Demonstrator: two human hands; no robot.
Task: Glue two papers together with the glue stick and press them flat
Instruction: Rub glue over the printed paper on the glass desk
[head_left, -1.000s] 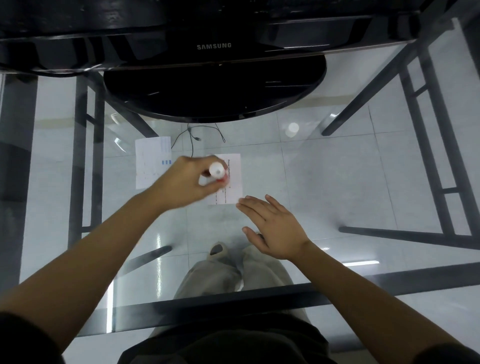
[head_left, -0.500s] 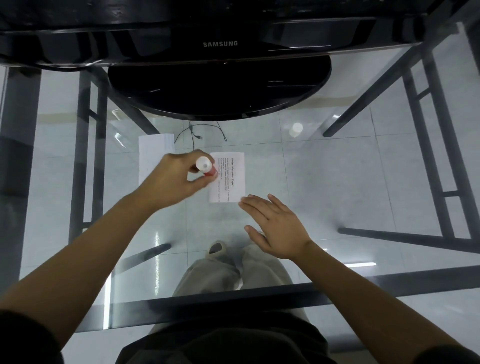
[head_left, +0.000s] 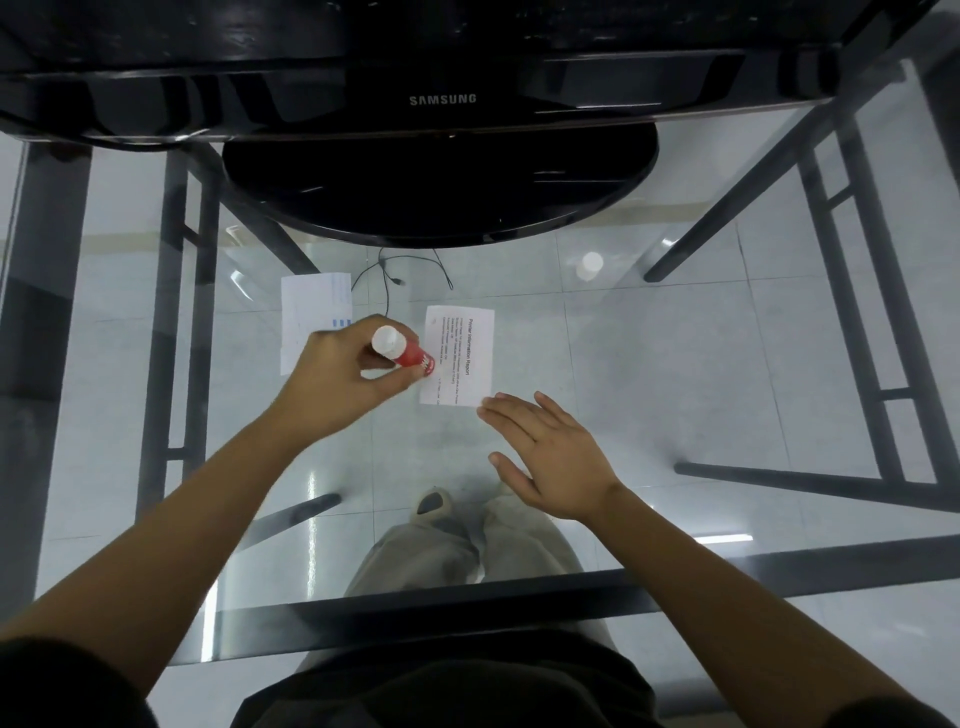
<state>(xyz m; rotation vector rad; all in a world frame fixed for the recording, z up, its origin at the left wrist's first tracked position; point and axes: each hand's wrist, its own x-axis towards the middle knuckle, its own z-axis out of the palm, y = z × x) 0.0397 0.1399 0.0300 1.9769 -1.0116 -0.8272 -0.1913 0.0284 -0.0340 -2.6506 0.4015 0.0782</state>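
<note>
Left hand (head_left: 337, 379) has the glue stick (head_left: 401, 354) pinched in its curled fingers (head_left: 387, 387), red barrel tilted, lower end at the left edge of the printed paper (head_left: 470, 358) (whether glue actually meets the sheet, I cannot tell). Right hand (head_left: 550, 457) lies flat on the glass counter (head_left: 675, 395), fingers (head_left: 511, 413) straight and slightly spread, tips at the printed paper's near right corner. The second paper (head_left: 306, 312) sits left of the printed paper, partly behind the left hand. This looks like the gluing stroke. To do it well: pin that corner firmly so the sheet cannot slide, run the stick along the edge in light, even passes, reach the corners, avoid lumps.
</note>
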